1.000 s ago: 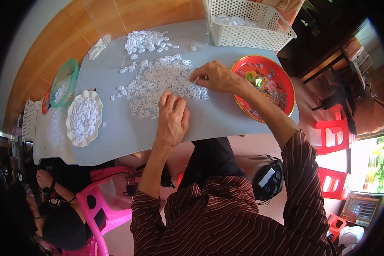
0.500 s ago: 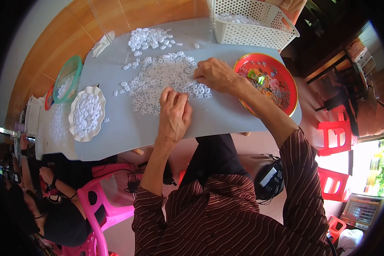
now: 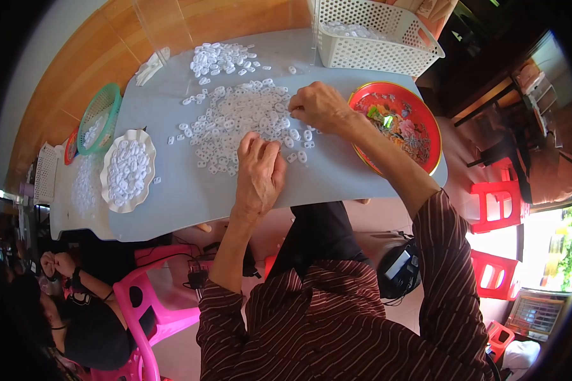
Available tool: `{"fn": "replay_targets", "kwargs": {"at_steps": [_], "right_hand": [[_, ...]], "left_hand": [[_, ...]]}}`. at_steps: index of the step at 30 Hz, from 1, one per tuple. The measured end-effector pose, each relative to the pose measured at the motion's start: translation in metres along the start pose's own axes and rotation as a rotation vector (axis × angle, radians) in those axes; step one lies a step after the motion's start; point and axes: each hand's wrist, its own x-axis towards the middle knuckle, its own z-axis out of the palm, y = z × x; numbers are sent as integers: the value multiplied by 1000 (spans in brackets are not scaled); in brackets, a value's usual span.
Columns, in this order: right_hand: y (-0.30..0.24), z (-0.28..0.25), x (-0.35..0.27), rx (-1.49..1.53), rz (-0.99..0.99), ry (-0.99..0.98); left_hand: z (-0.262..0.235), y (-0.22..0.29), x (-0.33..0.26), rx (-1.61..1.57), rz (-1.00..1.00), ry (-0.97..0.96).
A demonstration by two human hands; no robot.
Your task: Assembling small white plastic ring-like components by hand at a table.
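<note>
A wide spread of small white plastic pieces with two holes (image 3: 235, 117) covers the middle of the grey table (image 3: 190, 203). At its near edge my left hand (image 3: 259, 168) rests with its fingers curled inward; whatever they hold is hidden. My right hand (image 3: 319, 106) is at the right edge of the spread, thumb and fingers pinched together, and I cannot make out anything between them. Several loose white pieces lie just below it, between the two hands. To its right stands a round red tray (image 3: 433, 124) with a floral pattern and small greyish bits inside.
A white perforated basket (image 3: 381, 58) with more white pieces stands at the back right. Another heap (image 3: 219, 58) lies at the back. On the left are a scalloped dish (image 3: 111, 190) of pieces and a green basket (image 3: 113, 95). A person's clasped hands (image 3: 57, 263) show at lower left.
Several white pieces below my right hand now lie more spread out. Both my hands stay in nearly the same places. The other person's hands have come together.
</note>
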Motion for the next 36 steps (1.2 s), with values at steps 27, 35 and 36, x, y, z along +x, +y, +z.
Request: {"fn": "replay_targets", "kwargs": {"at_steps": [27,35,36], "right_hand": [[-6,12,11,-160,-71,29],[-7,3,-3,-14,0,59],[-8,4,-3,2,1,63]], "left_hand": [[0,0,0,-43,15,42],[-1,-1,1,-42,45,80],[0,-1,2,-41,37,85]]}}
